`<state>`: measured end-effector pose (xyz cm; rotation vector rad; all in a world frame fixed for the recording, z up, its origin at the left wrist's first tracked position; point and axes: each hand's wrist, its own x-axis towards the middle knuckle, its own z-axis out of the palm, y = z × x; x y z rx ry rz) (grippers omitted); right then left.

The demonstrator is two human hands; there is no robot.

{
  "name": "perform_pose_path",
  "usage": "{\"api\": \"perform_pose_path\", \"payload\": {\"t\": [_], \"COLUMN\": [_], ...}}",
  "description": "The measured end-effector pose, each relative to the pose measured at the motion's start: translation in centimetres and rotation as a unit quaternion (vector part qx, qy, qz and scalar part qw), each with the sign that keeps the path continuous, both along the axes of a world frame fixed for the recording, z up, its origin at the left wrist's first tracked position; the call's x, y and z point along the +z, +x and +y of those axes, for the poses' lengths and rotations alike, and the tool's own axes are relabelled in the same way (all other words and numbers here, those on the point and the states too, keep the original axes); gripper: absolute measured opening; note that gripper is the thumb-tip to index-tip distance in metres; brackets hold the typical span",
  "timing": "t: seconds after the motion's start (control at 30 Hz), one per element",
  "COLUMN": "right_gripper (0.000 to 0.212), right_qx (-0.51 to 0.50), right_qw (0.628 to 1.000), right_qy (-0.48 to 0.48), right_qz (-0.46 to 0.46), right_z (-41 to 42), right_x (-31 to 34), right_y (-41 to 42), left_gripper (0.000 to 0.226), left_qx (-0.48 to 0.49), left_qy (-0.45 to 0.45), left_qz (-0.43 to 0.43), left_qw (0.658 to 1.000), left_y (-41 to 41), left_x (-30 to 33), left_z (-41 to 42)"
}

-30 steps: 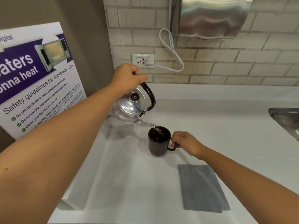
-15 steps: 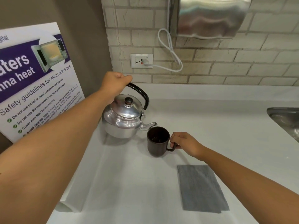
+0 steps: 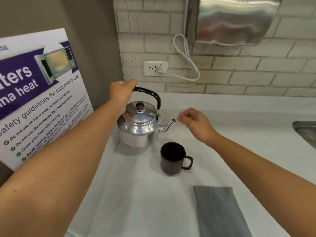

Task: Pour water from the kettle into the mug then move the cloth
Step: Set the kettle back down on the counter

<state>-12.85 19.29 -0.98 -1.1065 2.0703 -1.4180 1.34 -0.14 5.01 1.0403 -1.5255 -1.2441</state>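
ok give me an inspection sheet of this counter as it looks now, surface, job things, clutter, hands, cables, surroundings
surface: white countertop, no spill visible
job's things: metal kettle upright on the counter; dark mug upright in front of it, handle to the right; grey cloth lying flat nearer the camera
clutter: nothing seen
grippers: left hand closed on the kettle's black handle; right hand loosely open in the air beside the spout, holding nothing
cables: white cord plugged into wall socket, looped on the wall
surroundings: microwave safety poster at left, steel dispenser on brick wall, sink edge at right
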Motion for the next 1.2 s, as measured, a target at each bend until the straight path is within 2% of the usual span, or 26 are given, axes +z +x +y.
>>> {"api": "perform_pose_path", "payload": {"t": [0.1, 0.2, 0.33, 0.43, 0.83, 0.9, 1.03, 1.1, 1.2], "right_gripper": [0.038, 0.05, 0.036, 0.027, 0.023, 0.026, 0.034, 0.036, 0.03], "right_qx": [0.023, 0.071, 0.094, 0.09, 0.088, 0.081, 0.051, 0.034, 0.009], "right_qw": [0.998, 0.994, 0.99, 0.992, 0.995, 0.996, 0.996, 0.997, 0.999], "right_qy": [-0.045, -0.009, 0.023, 0.021, -0.002, -0.018, -0.012, -0.007, -0.019], "right_qz": [0.049, 0.077, 0.098, 0.082, 0.05, 0.044, 0.078, 0.074, 0.042], "right_z": [-3.9, -7.2, -10.0, -11.2, -13.6, -13.8, -14.7, -15.2, -15.6], "right_x": [2.1, 2.6, 1.4, 0.5, -2.7, -3.2, -3.7, -3.6, -3.6], "right_y": [0.6, 0.7, 0.0, -0.8, -2.6, -2.6, -2.7, -2.7, -2.9], "left_gripper": [0.038, 0.04, 0.04, 0.042, 0.029, 0.024, 0.028, 0.022, 0.013], "left_qx": [0.012, 0.028, 0.034, 0.042, 0.059, 0.057, 0.028, 0.029, 0.034], "left_qy": [0.022, 0.031, 0.039, 0.047, 0.073, 0.068, 0.082, 0.065, -0.011], "left_qz": [0.009, 0.01, 0.02, 0.022, 0.004, -0.003, 0.001, 0.017, 0.034], "left_qw": [1.0, 0.999, 0.998, 0.998, 0.996, 0.996, 0.996, 0.997, 0.999], "left_y": [-0.7, -1.4, -2.6, -3.3, -5.4, -5.6, -5.4, -5.1, -4.2], "left_x": [-1.3, -2.7, -4.8, -6.0, -9.3, -9.4, -9.4, -10.0, -11.6], "left_z": [-1.0, -2.0, -3.4, -4.5, -7.2, -7.5, -7.7, -7.6, -7.2]}}
